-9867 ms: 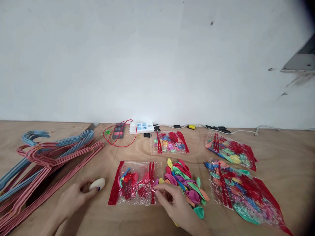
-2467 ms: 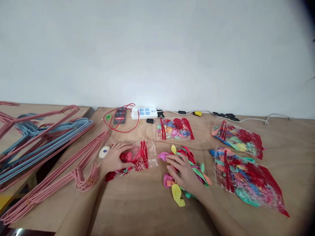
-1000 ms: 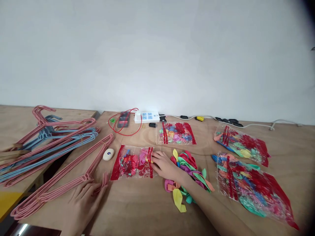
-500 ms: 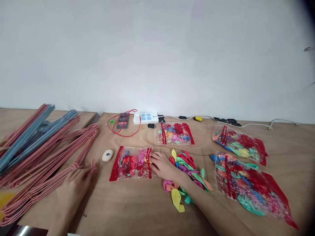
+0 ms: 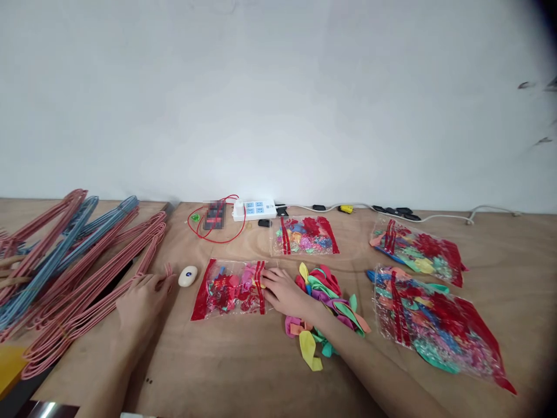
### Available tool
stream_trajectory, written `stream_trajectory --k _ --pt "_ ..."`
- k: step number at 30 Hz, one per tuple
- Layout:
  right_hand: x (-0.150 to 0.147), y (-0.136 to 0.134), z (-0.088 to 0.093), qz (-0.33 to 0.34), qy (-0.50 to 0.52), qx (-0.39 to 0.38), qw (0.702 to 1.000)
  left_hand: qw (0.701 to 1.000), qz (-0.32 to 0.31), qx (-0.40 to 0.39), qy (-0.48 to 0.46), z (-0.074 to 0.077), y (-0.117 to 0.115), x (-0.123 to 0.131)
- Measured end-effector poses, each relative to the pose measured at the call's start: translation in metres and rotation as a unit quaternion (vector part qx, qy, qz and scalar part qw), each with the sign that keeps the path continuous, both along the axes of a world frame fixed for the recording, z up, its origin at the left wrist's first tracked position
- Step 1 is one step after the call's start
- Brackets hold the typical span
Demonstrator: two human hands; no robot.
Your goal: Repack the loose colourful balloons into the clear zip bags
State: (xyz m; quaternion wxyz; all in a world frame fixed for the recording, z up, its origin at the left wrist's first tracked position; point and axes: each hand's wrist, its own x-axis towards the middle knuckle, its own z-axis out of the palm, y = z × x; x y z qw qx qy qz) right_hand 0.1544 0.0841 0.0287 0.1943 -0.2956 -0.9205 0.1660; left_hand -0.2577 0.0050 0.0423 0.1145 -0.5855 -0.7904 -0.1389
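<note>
One wooden tabletop (image 5: 209,360) carries the work, its far edge set against the wall. Across its left edge lie wire hangers (image 5: 56,249) in pink and blue, with another person's fingers (image 5: 8,263) among them, too blurred to read. Nearest there is a pink hanger bundle (image 5: 65,334), whose hook end the left hand (image 5: 145,299) has its fingers curled around. Three clear bags look done, well stuffed with balloons: the large bag (image 5: 448,322) toward the right, the far-right bag (image 5: 430,247) behind it, and the middle bag (image 5: 311,235) near the far edge. Whether they are sealed cannot be told. About midway between the left and right sides lies the fourth bag (image 5: 228,290), which seems only partly filled. Beside its mouth, toward the near edge, the loose balloons (image 5: 335,299) form a pile that appears to be the part left over. The right hand (image 5: 285,293) reaches over this pile to the mouth, fingers loosely bent; whether they pinch anything cannot be told. Along the far edge sits a power strip (image 5: 256,209), and an oval white case (image 5: 188,276) rests between the left hand and the fourth bag.
</note>
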Motion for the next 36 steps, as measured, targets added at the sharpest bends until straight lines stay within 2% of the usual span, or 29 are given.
stream_trajectory --k 4,7,9,10,12,14,17,19,21,26,29,32,36 --pt "0.000 -0.001 -0.001 -0.003 -0.001 0.001 1.000 0.997 -0.061 -0.032 -0.033 0.002 -0.009 -0.006" --pt "0.000 0.000 -0.001 0.000 -0.001 0.001 1.000 0.996 -0.085 0.023 -0.021 0.002 -0.016 0.005" --pt "0.000 -0.001 0.001 0.009 0.005 0.001 1.000 0.987 -0.139 0.077 -0.023 0.004 -0.016 0.024" --pt "-0.001 -0.001 0.003 0.018 0.012 -0.004 1.000 0.978 -0.189 0.082 -0.038 0.007 -0.015 0.036" --pt "-0.002 -0.003 0.007 0.040 0.038 -0.029 0.998 0.946 -0.313 0.046 -0.069 0.016 -0.009 0.062" --pt "-0.002 -0.006 0.013 0.064 0.070 -0.074 0.993 0.915 -0.397 -0.018 -0.069 0.026 0.002 0.089" --pt "0.001 -0.008 0.017 0.071 0.118 -0.137 0.981 0.887 -0.451 -0.064 -0.069 0.037 0.018 0.123" --pt "0.008 -0.008 0.017 0.040 0.151 -0.147 0.977 0.874 -0.477 -0.058 -0.073 0.036 0.023 0.142" --pt "0.020 -0.006 0.016 -0.001 0.181 -0.134 0.974 0.869 -0.489 -0.035 -0.069 0.028 0.020 0.158" --pt "0.058 0.000 0.018 -0.095 0.202 -0.082 0.971 0.856 -0.513 0.060 -0.029 -0.002 -0.011 0.189" --pt "0.081 0.001 0.019 -0.143 0.194 -0.062 0.969 0.855 -0.507 0.104 -0.026 -0.010 -0.017 0.200" --pt "0.102 0.001 0.018 -0.169 0.192 -0.066 0.964 0.858 -0.492 0.143 -0.039 -0.003 -0.007 0.203" --pt "0.126 0.003 0.014 -0.211 0.200 -0.072 0.954 0.865 -0.426 0.244 -0.104 0.025 0.011 0.198"
